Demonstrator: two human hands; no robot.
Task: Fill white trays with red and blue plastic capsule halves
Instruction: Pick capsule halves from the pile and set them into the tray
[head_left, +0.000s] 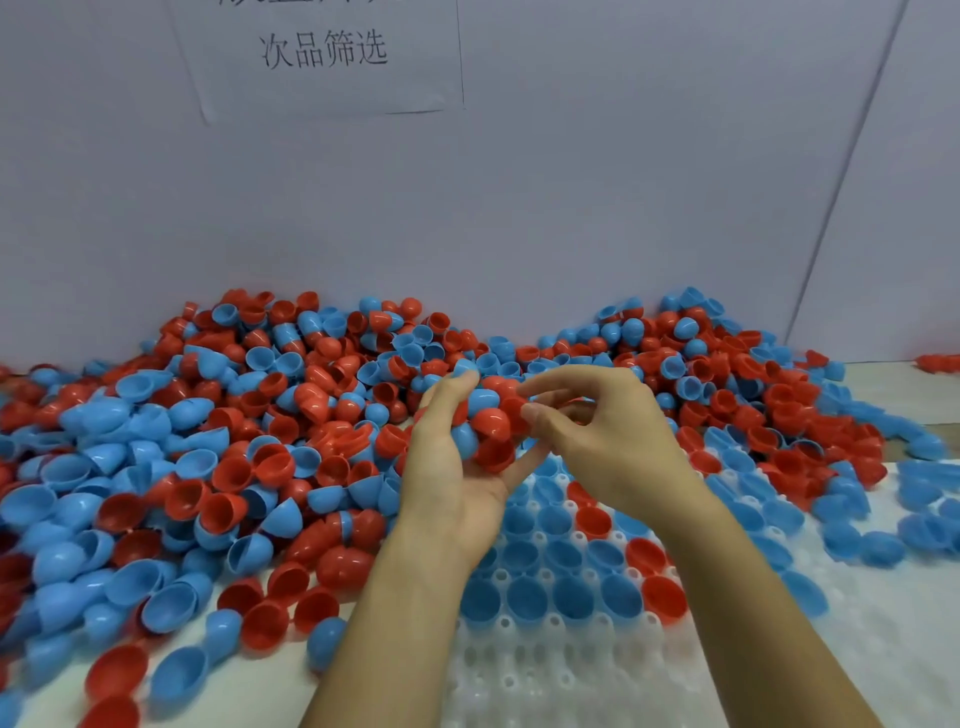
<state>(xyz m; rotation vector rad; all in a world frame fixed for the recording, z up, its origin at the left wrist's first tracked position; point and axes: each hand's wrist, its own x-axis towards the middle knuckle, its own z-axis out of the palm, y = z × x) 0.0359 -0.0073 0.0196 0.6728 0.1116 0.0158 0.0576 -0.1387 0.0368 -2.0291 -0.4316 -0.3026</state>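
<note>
My left hand (451, 467) is cupped palm up and holds a handful of red and blue capsule halves (485, 428) above the far end of the white tray (561, 670). My right hand (597, 431) reaches into that handful, thumb and fingers curled around a red half (514, 410). The tray's far rows hold mostly blue halves (527, 597) with a few red ones (662, 597); its near rows of sockets are bare.
A big loose heap of red and blue halves (208, 441) covers the table from the left to the back wall and around to the right (779, 405). A paper sign with printed characters (322, 52) hangs on the grey wall. A second white tray (883, 623) lies to the right.
</note>
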